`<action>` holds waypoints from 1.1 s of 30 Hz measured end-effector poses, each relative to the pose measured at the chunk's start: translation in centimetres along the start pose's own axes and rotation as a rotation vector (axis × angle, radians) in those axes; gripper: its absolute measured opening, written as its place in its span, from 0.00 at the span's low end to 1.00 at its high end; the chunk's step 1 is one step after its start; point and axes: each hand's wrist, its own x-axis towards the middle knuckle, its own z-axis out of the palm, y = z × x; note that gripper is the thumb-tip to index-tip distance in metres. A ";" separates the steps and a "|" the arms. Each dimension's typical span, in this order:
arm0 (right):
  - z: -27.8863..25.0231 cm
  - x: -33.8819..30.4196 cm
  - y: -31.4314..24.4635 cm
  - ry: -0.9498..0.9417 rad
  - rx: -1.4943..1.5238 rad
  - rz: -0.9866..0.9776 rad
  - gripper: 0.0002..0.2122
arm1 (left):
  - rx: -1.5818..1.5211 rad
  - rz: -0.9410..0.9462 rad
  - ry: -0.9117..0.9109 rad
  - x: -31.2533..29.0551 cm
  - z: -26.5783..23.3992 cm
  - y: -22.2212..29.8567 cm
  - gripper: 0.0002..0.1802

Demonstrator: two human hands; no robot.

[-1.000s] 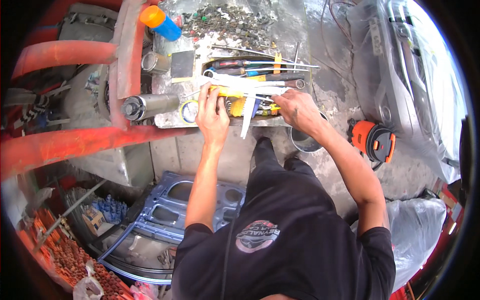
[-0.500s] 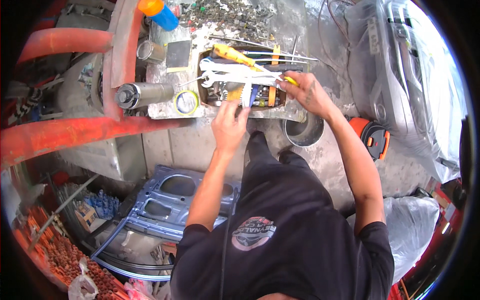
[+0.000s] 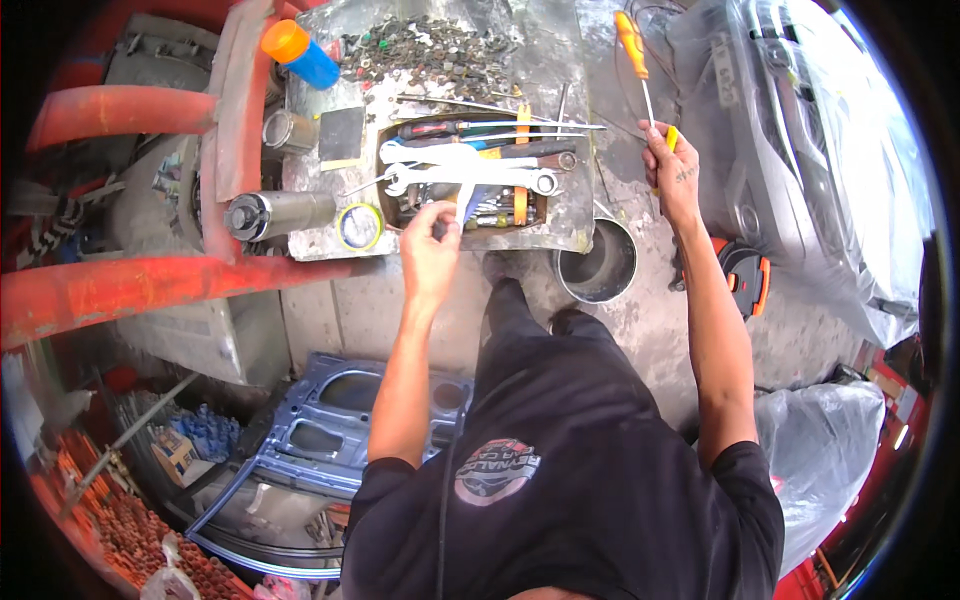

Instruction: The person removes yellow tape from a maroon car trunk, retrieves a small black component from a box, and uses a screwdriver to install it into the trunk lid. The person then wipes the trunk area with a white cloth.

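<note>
On the grey workbench (image 3: 545,55), a tool-filled box (image 3: 500,231) sits ahead of the person. The left hand (image 3: 430,245) curls at its near edge, grip unclear. Rightward, well apart, the right hand (image 3: 676,178) clasps a yellow-handled screwdriver (image 3: 640,70) by its shaft, handle pointing away; another yellow handle (image 3: 672,138) shows there.
</note>
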 end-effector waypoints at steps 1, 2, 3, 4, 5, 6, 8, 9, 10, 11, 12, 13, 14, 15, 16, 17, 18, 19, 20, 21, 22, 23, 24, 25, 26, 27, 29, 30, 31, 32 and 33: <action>-0.5 0.1 1.0 0.064 0.007 0.004 0.12 | -0.076 -0.028 0.021 0.2 -0.2 -0.7 0.12; -1.1 0.0 2.1 0.071 0.017 0.018 0.12 | -0.172 -0.109 0.026 0.3 -0.4 -1.2 0.12; -1.7 -0.1 3.5 0.066 -0.007 0.027 0.11 | -0.187 -0.107 0.034 0.3 -0.7 -1.7 0.12; -2.1 -0.2 5.0 0.061 -0.031 0.038 0.11 | -0.201 -0.104 0.040 0.4 -1.0 -1.9 0.12; -2.6 -0.3 6.3 0.065 -0.056 0.046 0.11 | -0.219 -0.097 0.040 0.7 -1.0 -1.4 0.12; -2.6 -0.4 7.7 0.074 -0.048 0.076 0.09 | -0.332 -0.186 0.028 0.5 -1.2 -0.7 0.12; -1.5 -0.8 8.3 0.077 -0.106 0.099 0.09 | -0.325 -0.194 0.065 0.1 -1.3 -1.3 0.12; -1.4 -0.3 9.5 0.068 -0.168 0.083 0.09 | -0.326 -0.197 0.078 -0.1 -1.3 -1.7 0.12; -0.8 0.0 9.8 0.052 -0.237 0.064 0.10 | -0.317 -0.188 0.090 -0.3 -1.4 -1.8 0.12; -0.1 0.3 10.0 0.038 -0.307 0.044 0.10 | -0.339 -0.225 0.096 -0.7 -1.5 -1.0 0.12; 0.5 0.7 10.4 0.030 -0.329 0.036 0.11 | -0.349 -0.228 0.118 -1.0 -1.4 -0.3 0.12; 1.0 1.4 11.0 0.022 -0.349 0.029 0.11 | -0.358 -0.232 0.138 -1.2 -1.3 0.2 0.11; 1.5 1.9 11.2 0.027 -0.421 0.004 0.12 | -0.376 -0.223 0.143 -1.6 -1.3 0.1 0.11; 2.0 2.6 11.3 0.037 -0.422 0.001 0.12 | -0.395 -0.215 0.151 -2.0 -1.4 -0.2 0.11; 2.9 3.1 11.0 0.039 -0.420 -0.001 0.12 | -0.408 -0.210 0.165 -2.4 -1.5 -0.4 0.11; 3.7 3.3 11.1 0.033 -0.418 0.003 0.12 | -0.618 -0.294 0.138 -2.8 -1.8 -0.1 0.11; 4.5 4.1 11.7 0.074 -0.404 -0.039 0.12 | -0.830 -0.376 0.113 -3.2 -2.2 0.2 0.11; 5.0 4.7 12.4 0.084 -0.395 -0.060 0.12 | -1.033 -0.458 0.090 -3.5 -2.8 0.3 0.12; 5.7 5.3 13.0 0.081 -0.382 -0.085 0.13 | -1.151 -0.574 0.047 -4.0 -3.7 -0.1 0.17; 6.3 5.6 13.7 0.078 -0.369 -0.108 0.13 | -1.293 -0.589 -0.006 -4.4 -4.0 -0.5 0.20; 7.1 5.8 14.3 0.078 -0.399 -0.103 0.12 | -1.315 -0.611 0.015 -4.7 -4.2 -0.1 0.21; 7.8 5.9 14.1 0.071 -0.432 -0.108 0.12 | -1.344 -0.625 0.045 -5.0 -4.4 0.7 0.23; 8.2 6.0 13.9 0.076 -0.509 -0.157 0.11 | -1.376 -0.599 0.039 -5.1 -4.5 1.5 0.24; 8.4 6.0 14.1 0.091 -0.586 -0.208 0.10 | -1.408 -0.574 0.023 -5.2 -4.5 2.0 0.25; 8.4 6.4 14.6 0.080 -0.629 -0.197 0.10 | -1.441 -0.560 -0.003 -5.0 -4.3 2.1 0.25; 8.5 6.8 15.3 0.072 -0.672 -0.184 0.11 | -1.469 -0.544 -0.020 -5.1 -4.2 2.4 0.25; 9.1 7.0 16.0 0.082 -0.806 -0.251 0.13 | -1.504 -0.516 -0.024 -5.2 -3.9 2.6 0.24; 9.3 6.5 16.6 0.095 -0.890 -0.323 0.15 | -1.494 -0.550 0.006 -5.5 -3.9 2.7 0.23; 9.3 6.4 16.6 0.118 -0.974 -0.399 0.17 | -1.487 -0.577 0.027 -5.9 -3.8 2.6 0.22; 9.8 5.1 14.4 0.079 -0.910 -0.345 0.20 | -1.483 -0.598 0.050 -6.3 -3.7 2.6 0.22; 10.1 5.3 14.3 0.077 -0.833 -0.337 0.18 | -1.460 -0.603 0.042 -6.7 -3.7 2.2 0.21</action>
